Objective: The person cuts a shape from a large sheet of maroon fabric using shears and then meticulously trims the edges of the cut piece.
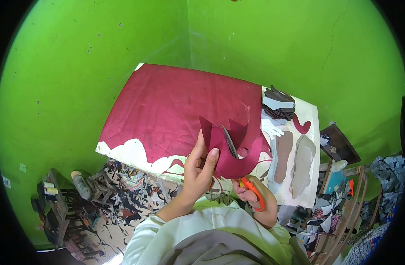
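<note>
Nearest: my left hand (200, 171), fingers and thumb closed on one maroon cut piece (233, 170), held up over the bench's near edge. Right hand (252, 191), just beneath, is curled round the orange handles of one pair of scissors (258, 197); blades rise through the maroon piece, parted slightly.

Bench (123, 150), near right corner: one grey sole-shaped stack (303, 163), layer count unclear. One brown sole shape (283, 157) lies just left of it.

Farther back, along the right edge: one curved maroon strip (302, 126). Left of that, white pieces (271, 128), overlapped, uncountable. Near the far right corner, one heap of dark pieces (279, 110), many, with a pale one among them. One large maroon sheet (180, 101) spreads left from these to the left edge, its near side cut in scallops.

Off the bench, right: one dark open box (346, 148), at least two small things inside, too small to name. Left: one capped bottle (81, 185), contents hidden; at least two thread spools (51, 190) on a wooden stand (56, 205).
</note>
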Demonstrator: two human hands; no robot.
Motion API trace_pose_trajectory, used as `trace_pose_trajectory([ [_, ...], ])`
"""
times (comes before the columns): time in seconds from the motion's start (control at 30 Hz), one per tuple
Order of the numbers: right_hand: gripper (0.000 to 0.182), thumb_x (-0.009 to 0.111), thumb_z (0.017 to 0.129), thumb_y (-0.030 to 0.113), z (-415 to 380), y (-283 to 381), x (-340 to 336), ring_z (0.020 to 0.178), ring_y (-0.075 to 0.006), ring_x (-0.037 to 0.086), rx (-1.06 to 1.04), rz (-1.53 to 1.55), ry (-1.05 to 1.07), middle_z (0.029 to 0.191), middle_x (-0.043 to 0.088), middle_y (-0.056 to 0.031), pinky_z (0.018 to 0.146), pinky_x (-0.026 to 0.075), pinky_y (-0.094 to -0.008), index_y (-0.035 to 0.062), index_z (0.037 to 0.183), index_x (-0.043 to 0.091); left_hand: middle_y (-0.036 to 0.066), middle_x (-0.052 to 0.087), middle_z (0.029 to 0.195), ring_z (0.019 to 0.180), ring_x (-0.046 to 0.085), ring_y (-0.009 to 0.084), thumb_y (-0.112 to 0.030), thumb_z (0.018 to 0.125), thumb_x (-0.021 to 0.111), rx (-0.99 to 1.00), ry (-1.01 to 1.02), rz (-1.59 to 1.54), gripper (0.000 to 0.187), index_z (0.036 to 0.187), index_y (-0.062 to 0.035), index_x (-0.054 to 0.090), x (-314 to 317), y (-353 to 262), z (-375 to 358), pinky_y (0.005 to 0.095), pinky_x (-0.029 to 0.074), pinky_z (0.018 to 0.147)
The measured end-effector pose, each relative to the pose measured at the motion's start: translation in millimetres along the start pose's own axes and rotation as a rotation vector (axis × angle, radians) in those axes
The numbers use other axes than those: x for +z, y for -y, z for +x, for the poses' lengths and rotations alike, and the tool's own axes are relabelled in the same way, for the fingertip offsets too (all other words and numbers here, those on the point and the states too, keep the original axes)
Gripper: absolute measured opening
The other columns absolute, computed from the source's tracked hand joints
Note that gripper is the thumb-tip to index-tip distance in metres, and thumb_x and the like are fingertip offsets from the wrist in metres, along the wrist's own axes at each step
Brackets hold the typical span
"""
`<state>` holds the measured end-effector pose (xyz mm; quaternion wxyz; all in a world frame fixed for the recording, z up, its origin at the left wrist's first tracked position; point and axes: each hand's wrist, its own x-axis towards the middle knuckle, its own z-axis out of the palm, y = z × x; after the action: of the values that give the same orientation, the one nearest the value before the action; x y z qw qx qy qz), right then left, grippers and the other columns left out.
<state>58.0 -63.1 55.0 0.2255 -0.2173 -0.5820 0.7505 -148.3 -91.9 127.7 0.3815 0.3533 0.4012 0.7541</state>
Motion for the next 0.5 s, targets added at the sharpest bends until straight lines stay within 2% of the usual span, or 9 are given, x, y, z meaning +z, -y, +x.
trace_pose_trajectory([
  [0.03, 0.042, 0.047, 0.080, -0.008, 1, -1, -2, 0.096, -0.0171, 0.047, 0.044, 0.052, 0.004, 0.107, 0.046, -0.0108, 0.084, 0.035, -0.0246, -0.0035, 0.120, 0.036, 0.012, 0.043, 0.123, 0.107, 0.043, 0.0124, -0.004, 0.089, 0.041, -0.007, 0.005, 0.009, 0.049, 0.132, 0.0042, 0.018, -1, 0, 0, 0.0232, 0.035, 0.089],
  [0.1, 0.030, 0.044, 0.083, 0.003, 8, 7, 5, 0.082, -0.0134, 0.041, 0.166, 0.160, -0.111, 0.096, 0.043, -0.0071, 0.074, 0.032, -0.0225, -0.0027, 0.111, 0.038, 0.013, 0.042, 0.124, 0.109, 0.043, 0.0129, -0.004, 0.089, 0.041, -0.018, 0.016, 0.028, 0.049, 0.132, 0.0045, 0.019, -2, 0, -1, 0.0238, 0.034, 0.090],
  [0.13, 0.023, 0.041, 0.085, 0.013, 18, 21, 20, 0.070, -0.0101, 0.036, 0.243, 0.215, -0.230, 0.084, 0.040, -0.0040, 0.063, 0.029, -0.0204, -0.0019, 0.102, 0.040, 0.013, 0.042, 0.124, 0.109, 0.043, 0.0133, -0.004, 0.089, 0.041, -0.012, 0.025, 0.032, 0.049, 0.132, 0.0047, 0.019, -2, 0, 0, 0.0241, 0.034, 0.090],
  [0.2, 0.024, 0.039, 0.087, 0.018, 22, 13, 15, 0.068, -0.0088, 0.035, 0.341, 0.593, -0.156, 0.082, 0.040, -0.0026, 0.063, 0.029, -0.0191, -0.0021, 0.100, 0.041, 0.014, 0.041, 0.125, 0.110, 0.043, 0.0140, -0.004, 0.089, 0.041, 0.001, 0.040, 0.040, 0.050, 0.132, 0.0050, 0.019, 0, 0, -1, 0.0248, 0.034, 0.091],
  [0.23, 0.025, 0.041, 0.088, 0.011, 22, -7, -5, 0.079, -0.0108, 0.041, 0.354, 0.912, 0.047, 0.092, 0.043, -0.0043, 0.072, 0.032, -0.0199, -0.0030, 0.108, 0.041, 0.014, 0.041, 0.125, 0.110, 0.043, 0.0142, -0.004, 0.089, 0.042, -0.006, 0.041, 0.039, 0.050, 0.132, 0.0051, 0.019, 0, 0, -1, 0.0251, 0.033, 0.091],
  [0.3, 0.029, 0.039, 0.090, 0.009, 15, -19, -16, 0.089, -0.0124, 0.046, 0.334, 1.090, 0.165, 0.101, 0.046, -0.0056, 0.081, 0.034, -0.0205, -0.0039, 0.116, 0.041, 0.014, 0.041, 0.126, 0.110, 0.043, 0.0147, -0.004, 0.089, 0.042, -0.023, 0.043, 0.038, 0.050, 0.132, 0.0053, 0.019, -1, -1, -1, 0.0255, 0.033, 0.092],
  [0.33, 0.030, 0.037, 0.091, 0.014, 11, 4, -2, 0.089, -0.0121, 0.046, 0.308, 0.954, 0.074, 0.101, 0.046, -0.0051, 0.081, 0.034, -0.0204, -0.0038, 0.115, 0.041, 0.014, 0.041, 0.126, 0.110, 0.043, 0.0147, -0.004, 0.089, 0.042, -0.017, 0.044, 0.042, 0.050, 0.132, 0.0054, 0.019, -1, 0, -1, 0.0255, 0.033, 0.092],
  [0.43, 0.034, 0.033, 0.093, 0.021, 4, 10, 9, 0.089, -0.0120, 0.046, 0.162, 0.281, -0.060, 0.100, 0.046, -0.0048, 0.082, 0.034, -0.0210, -0.0041, 0.114, 0.042, 0.014, 0.041, 0.125, 0.110, 0.043, 0.0147, -0.004, 0.089, 0.042, -0.011, 0.050, 0.054, 0.049, 0.132, 0.0057, 0.019, -1, 0, -2, 0.0256, 0.033, 0.092],
  [0.5, 0.033, 0.034, 0.093, 0.020, 3, 13, 11, 0.091, -0.0124, 0.046, 0.151, 0.212, -0.095, 0.101, 0.046, -0.0053, 0.083, 0.034, -0.0219, -0.0042, 0.114, 0.042, 0.014, 0.041, 0.125, 0.110, 0.043, 0.0148, -0.004, 0.089, 0.042, -0.015, 0.052, 0.057, 0.049, 0.131, 0.0060, 0.019, -2, 0, -3, 0.0257, 0.033, 0.092],
])
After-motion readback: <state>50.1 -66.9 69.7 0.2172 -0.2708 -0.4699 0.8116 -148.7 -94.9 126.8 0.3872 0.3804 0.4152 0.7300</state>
